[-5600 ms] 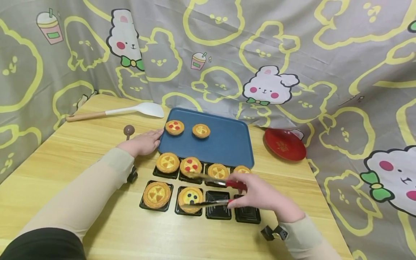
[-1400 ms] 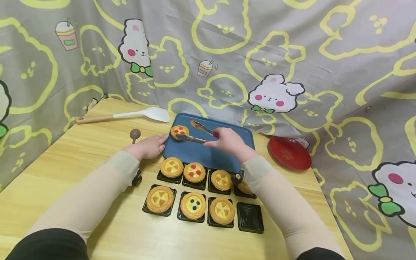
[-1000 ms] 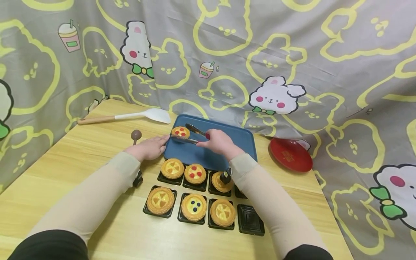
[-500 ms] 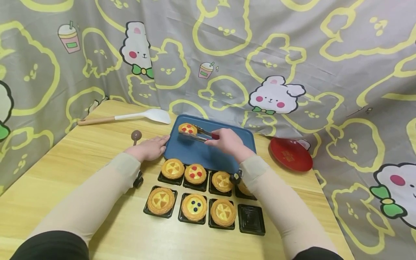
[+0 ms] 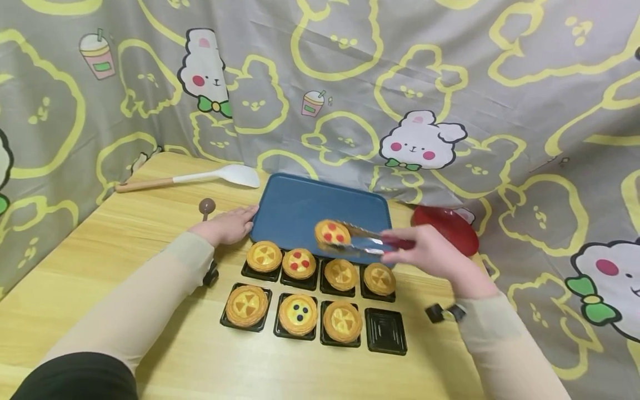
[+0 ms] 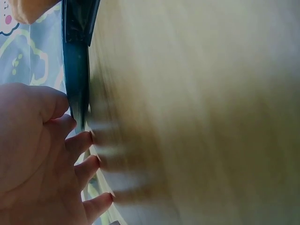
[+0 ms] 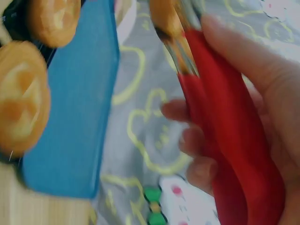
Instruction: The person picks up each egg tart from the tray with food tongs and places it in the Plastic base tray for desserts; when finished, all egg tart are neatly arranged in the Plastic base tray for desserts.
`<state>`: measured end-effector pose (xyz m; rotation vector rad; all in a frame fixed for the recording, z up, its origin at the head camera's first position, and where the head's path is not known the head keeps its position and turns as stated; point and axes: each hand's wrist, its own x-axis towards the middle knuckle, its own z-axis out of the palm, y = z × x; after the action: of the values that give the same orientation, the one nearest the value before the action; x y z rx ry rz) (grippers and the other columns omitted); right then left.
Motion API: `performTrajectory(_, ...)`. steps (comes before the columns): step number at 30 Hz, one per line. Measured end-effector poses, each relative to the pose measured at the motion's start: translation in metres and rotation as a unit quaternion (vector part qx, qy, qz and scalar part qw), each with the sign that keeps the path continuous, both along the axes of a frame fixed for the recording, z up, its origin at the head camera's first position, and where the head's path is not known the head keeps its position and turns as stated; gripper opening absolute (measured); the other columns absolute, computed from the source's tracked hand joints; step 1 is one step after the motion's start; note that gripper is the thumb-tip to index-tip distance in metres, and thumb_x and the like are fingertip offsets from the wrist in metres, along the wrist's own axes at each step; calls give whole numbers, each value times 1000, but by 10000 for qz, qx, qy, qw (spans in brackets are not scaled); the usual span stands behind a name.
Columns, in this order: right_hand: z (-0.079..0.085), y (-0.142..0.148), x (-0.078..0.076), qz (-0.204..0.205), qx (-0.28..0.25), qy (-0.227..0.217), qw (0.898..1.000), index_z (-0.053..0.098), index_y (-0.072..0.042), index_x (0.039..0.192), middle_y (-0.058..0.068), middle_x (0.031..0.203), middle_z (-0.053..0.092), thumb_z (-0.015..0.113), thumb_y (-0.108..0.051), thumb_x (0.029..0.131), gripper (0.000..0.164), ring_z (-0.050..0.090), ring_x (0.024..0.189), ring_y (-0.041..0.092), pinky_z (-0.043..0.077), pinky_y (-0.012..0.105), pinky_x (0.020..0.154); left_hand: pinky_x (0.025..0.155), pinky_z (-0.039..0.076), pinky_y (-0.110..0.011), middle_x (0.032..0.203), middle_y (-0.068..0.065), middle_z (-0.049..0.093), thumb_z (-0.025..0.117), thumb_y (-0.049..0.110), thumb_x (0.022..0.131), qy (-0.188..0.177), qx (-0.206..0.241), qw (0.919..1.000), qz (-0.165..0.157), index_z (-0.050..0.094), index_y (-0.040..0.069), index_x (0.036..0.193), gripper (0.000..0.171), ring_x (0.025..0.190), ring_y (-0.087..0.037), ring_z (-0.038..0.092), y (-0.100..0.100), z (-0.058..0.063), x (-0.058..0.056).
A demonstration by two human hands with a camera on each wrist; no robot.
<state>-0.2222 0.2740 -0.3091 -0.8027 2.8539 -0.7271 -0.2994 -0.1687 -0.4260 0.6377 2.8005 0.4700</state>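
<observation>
My right hand (image 5: 425,250) grips red-handled tongs (image 7: 225,126). Between the metal tips of the tongs is an egg tart (image 5: 332,233) with red toppings, held above the front edge of the blue tray (image 5: 300,208). My left hand (image 5: 232,225) rests at the tray's left edge; in the left wrist view its fingers (image 6: 86,171) reach down to the wooden table along the tray's side. Two rows of black square holders stand in front of the tray. Several bear tarts, one with blueberries (image 5: 298,315); the front right holder (image 5: 386,331) is bare.
A white spatula (image 5: 235,175) with a wooden handle lies at the back left. Near my left hand is a brown round-headed utensil (image 5: 207,206). A red plate (image 5: 450,230) stands at the right, partly behind my right hand. A patterned curtain (image 5: 340,72) hangs behind the table.
The tongs took up the red-topped tart from the tray's left end and carried it right and toward me. Earlier, a plain tart went from the tray to a front holder. My left hand stayed put.
</observation>
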Motion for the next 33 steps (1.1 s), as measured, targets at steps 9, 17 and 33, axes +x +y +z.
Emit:
performTrajectory(9, -6, 62, 100, -379, -5, -329, 9987, 72, -8, 120, -5, 110, 73, 79, -44, 81, 53, 67, 99, 8, 57, 23, 77, 118, 14, -53, 159, -24, 18, 34, 20, 107, 67, 83, 9999, 53, 16, -4, 155, 57, 145, -44, 16, -5, 1, 4)
performTrajectory(17, -36, 84, 133, -1239, -163, -1234, 9845, 71, -4, 121, 3, 114, 72, 80, -49, 78, 63, 67, 103, 11, 57, 24, 79, 117, 14, -56, 157, -29, 18, 34, 20, 106, 123, 176, 9998, 3, 18, -9, 153, 57, 143, -48, 17, -16, 1, 3)
performTrajectory(33, -58, 102, 159, -1755, 188, -1150, 9776, 69, -6, 123, 0, 115, 71, 84, -50, 72, 69, 68, 99, 19, 55, 21, 76, 118, 13, -56, 158, -28, 18, 33, 19, 105, 206, 90, 9995, -204, 17, -9, 153, 57, 143, -48, 16, 1, -5, -2)
